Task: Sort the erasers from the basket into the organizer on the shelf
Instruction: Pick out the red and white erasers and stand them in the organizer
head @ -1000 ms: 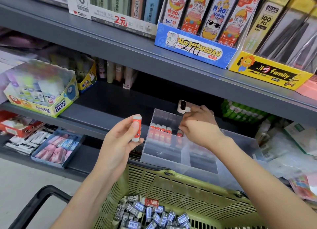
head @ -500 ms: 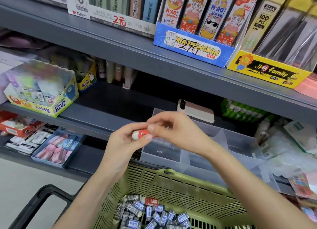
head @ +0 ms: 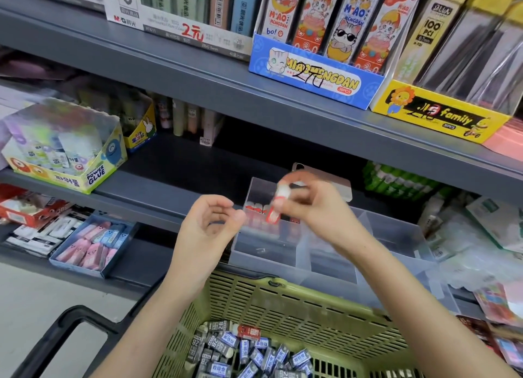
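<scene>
Right hand [head: 314,210] pinches a red-and-white eraser [head: 274,215] by its upper end; the eraser hangs tilted over the back-left cell of the organizer [head: 283,257]. Motion blur smears both, so I can't tell which fingers carry the grip, and the print on the eraser is unreadable. Left hand [head: 209,227] sits at 9 o'clock of the right, apart from it. Its fingers are loosely curled, thumb and index tips nearly meet, and it's holding nothing. Both forearms come up from 6 o'clock; the left one crosses the left rim of the basket [head: 283,301].

Organizer: clear plastic, on the grey shelf [head: 169,185], at 12 o'clock of the basket. A row of red erasers [head: 256,208] stands against its back wall. My right hand covers the row's right end, so no count. The see-through walls make the other cells hard to judge.

Phone [head: 336,184] is at 12 o'clock behind the organizer, its left part hidden by my fingers.

Basket: green, slotted, cut off at the bottom edge. It holds a pile of grey-and-blue erasers [head: 254,355], with one red eraser [head: 249,332] at the pile's 12 o'clock. Black handle [head: 56,329] at 8 o'clock is also cut off.

Glue box [head: 65,162] at 10 o'clock has blurred contents. Tray of pink and blue erasers [head: 90,244] is at 9 o'clock, one shelf down.
</scene>
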Action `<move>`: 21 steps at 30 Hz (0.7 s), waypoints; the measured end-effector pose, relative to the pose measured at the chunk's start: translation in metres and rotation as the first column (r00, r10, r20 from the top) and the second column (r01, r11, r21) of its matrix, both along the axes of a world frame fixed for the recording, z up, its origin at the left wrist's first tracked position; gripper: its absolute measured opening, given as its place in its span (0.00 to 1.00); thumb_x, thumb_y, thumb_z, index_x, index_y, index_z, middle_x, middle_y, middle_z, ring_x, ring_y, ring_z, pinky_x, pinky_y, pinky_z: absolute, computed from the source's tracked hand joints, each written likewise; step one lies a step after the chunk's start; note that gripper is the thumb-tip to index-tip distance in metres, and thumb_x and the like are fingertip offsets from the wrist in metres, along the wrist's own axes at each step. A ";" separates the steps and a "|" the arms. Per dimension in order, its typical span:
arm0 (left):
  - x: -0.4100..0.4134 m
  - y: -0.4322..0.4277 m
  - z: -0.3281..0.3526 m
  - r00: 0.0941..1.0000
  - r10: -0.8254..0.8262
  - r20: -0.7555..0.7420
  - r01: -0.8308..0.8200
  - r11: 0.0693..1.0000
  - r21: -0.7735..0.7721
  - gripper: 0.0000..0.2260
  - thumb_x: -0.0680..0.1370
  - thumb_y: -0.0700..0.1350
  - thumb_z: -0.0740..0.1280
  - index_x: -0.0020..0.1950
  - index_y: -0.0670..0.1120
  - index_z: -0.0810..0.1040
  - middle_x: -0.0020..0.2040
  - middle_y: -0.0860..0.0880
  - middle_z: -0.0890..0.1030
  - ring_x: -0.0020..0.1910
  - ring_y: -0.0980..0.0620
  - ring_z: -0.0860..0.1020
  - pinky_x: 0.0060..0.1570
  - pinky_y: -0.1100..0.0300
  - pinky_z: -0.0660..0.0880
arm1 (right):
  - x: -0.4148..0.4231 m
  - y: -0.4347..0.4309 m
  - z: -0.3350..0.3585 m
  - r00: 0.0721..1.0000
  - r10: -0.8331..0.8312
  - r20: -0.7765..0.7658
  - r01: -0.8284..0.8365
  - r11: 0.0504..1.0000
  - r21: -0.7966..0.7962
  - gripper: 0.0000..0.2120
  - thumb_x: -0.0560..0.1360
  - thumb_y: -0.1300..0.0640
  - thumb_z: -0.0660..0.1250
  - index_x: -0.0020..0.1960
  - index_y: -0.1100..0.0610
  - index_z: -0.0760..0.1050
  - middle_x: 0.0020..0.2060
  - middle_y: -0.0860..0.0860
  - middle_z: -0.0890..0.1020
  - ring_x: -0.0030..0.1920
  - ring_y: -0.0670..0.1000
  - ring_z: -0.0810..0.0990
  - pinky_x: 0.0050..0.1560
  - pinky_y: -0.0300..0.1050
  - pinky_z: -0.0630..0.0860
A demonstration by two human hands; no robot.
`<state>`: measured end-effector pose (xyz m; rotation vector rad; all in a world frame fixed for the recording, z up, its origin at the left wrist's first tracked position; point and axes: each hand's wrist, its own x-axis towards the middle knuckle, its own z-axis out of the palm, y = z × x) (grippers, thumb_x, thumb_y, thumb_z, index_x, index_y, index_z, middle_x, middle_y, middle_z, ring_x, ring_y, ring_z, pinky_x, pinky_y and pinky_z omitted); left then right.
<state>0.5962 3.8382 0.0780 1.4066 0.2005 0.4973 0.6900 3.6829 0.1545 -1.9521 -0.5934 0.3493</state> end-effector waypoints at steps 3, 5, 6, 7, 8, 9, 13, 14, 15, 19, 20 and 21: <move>-0.001 -0.003 0.001 0.999 0.014 -0.037 -0.010 0.994 0.104 0.08 0.72 0.53 0.69 0.49 0.53 0.76 0.45 0.59 0.80 0.45 0.62 0.78 0.45 0.73 0.72 | 0.022 -0.011 -0.005 0.959 -0.225 0.171 0.247 0.961 -0.123 0.08 0.69 0.57 0.74 0.39 0.47 0.76 0.31 0.42 0.81 0.28 0.38 0.75 0.25 0.28 0.66; -0.001 -0.005 0.003 0.999 0.008 -0.050 -0.001 0.990 0.144 0.14 0.68 0.59 0.66 0.49 0.54 0.76 0.45 0.60 0.79 0.45 0.61 0.78 0.46 0.72 0.72 | 0.030 -0.014 -0.014 0.951 -0.243 0.191 0.276 0.947 -0.166 0.07 0.66 0.55 0.76 0.36 0.46 0.78 0.31 0.37 0.80 0.31 0.39 0.75 0.27 0.30 0.67; -0.002 -0.005 0.004 0.999 0.006 -0.053 0.002 0.988 0.155 0.14 0.68 0.60 0.66 0.48 0.55 0.76 0.44 0.60 0.79 0.45 0.61 0.78 0.46 0.72 0.73 | 0.033 -0.014 -0.019 0.947 -0.250 0.200 0.287 0.940 -0.185 0.08 0.65 0.54 0.76 0.35 0.45 0.79 0.31 0.36 0.79 0.32 0.40 0.75 0.30 0.34 0.70; -0.001 -0.005 0.004 0.999 0.006 -0.054 0.003 0.986 0.164 0.12 0.69 0.59 0.66 0.48 0.55 0.76 0.44 0.61 0.79 0.45 0.62 0.78 0.46 0.72 0.73 | 0.034 -0.013 -0.023 0.942 -0.259 0.213 0.302 0.931 -0.204 0.08 0.65 0.53 0.77 0.35 0.44 0.79 0.31 0.37 0.79 0.35 0.42 0.76 0.34 0.39 0.73; -0.001 -0.005 0.003 0.998 0.009 -0.054 0.001 0.985 0.171 0.10 0.70 0.56 0.67 0.48 0.55 0.76 0.45 0.61 0.79 0.45 0.62 0.78 0.46 0.73 0.72 | 0.036 -0.012 -0.027 0.936 -0.266 0.230 0.317 0.921 -0.227 0.08 0.65 0.53 0.77 0.36 0.43 0.79 0.31 0.40 0.79 0.38 0.46 0.76 0.38 0.45 0.76; -0.002 -0.005 0.002 0.998 0.013 -0.054 -0.004 0.984 0.176 0.07 0.72 0.54 0.67 0.48 0.54 0.76 0.45 0.60 0.79 0.45 0.62 0.78 0.46 0.73 0.72 | 0.037 -0.012 -0.029 0.931 -0.265 0.249 0.328 0.908 -0.259 0.07 0.65 0.52 0.76 0.37 0.44 0.79 0.33 0.41 0.79 0.40 0.49 0.76 0.43 0.48 0.77; -0.003 -0.004 0.002 0.999 0.018 -0.051 -0.009 0.985 0.173 0.05 0.74 0.49 0.68 0.48 0.53 0.77 0.45 0.57 0.80 0.46 0.62 0.78 0.46 0.73 0.72 | 0.038 -0.008 -0.032 0.923 -0.234 0.306 0.338 0.872 -0.355 0.07 0.66 0.50 0.75 0.43 0.47 0.80 0.35 0.43 0.79 0.45 0.47 0.77 0.55 0.49 0.73; -0.003 -0.004 0.003 0.999 0.016 -0.051 -0.007 0.985 0.171 0.05 0.74 0.49 0.68 0.48 0.53 0.77 0.45 0.56 0.80 0.46 0.61 0.78 0.46 0.73 0.72 | 0.037 -0.007 -0.032 0.926 -0.243 0.288 0.337 0.876 -0.345 0.09 0.66 0.51 0.76 0.44 0.48 0.80 0.36 0.43 0.79 0.45 0.47 0.77 0.56 0.50 0.72; -0.003 -0.004 0.003 0.999 0.014 -0.052 -0.005 0.985 0.171 0.05 0.73 0.50 0.68 0.48 0.53 0.77 0.44 0.55 0.80 0.46 0.62 0.78 0.46 0.73 0.72 | 0.036 -0.005 -0.033 0.927 -0.248 0.281 0.337 0.878 -0.339 0.10 0.66 0.51 0.76 0.45 0.50 0.79 0.36 0.43 0.79 0.45 0.48 0.78 0.57 0.52 0.72; -0.003 -0.003 0.003 0.998 0.006 -0.066 0.005 0.986 0.166 0.05 0.74 0.48 0.69 0.48 0.53 0.77 0.44 0.55 0.80 0.46 0.61 0.78 0.47 0.72 0.72 | 0.034 -0.004 -0.034 0.915 -0.244 0.322 0.359 0.857 -0.369 0.09 0.66 0.51 0.76 0.42 0.51 0.78 0.34 0.42 0.78 0.47 0.50 0.79 0.58 0.55 0.71; -0.003 -0.003 0.003 0.998 0.002 -0.067 0.009 0.986 0.164 0.04 0.74 0.48 0.69 0.48 0.53 0.77 0.44 0.56 0.80 0.46 0.61 0.78 0.47 0.72 0.72 | 0.035 -0.005 -0.033 0.917 -0.256 0.306 0.360 0.861 -0.360 0.09 0.66 0.51 0.76 0.41 0.51 0.77 0.33 0.41 0.78 0.46 0.50 0.80 0.58 0.55 0.71; -0.003 -0.003 0.003 0.998 -0.002 -0.066 0.013 0.987 0.159 0.05 0.73 0.50 0.68 0.48 0.53 0.77 0.44 0.56 0.80 0.46 0.61 0.78 0.47 0.71 0.73 | 0.036 -0.006 -0.033 0.919 -0.267 0.290 0.361 0.866 -0.346 0.10 0.65 0.51 0.77 0.40 0.50 0.77 0.33 0.41 0.78 0.45 0.50 0.80 0.58 0.55 0.71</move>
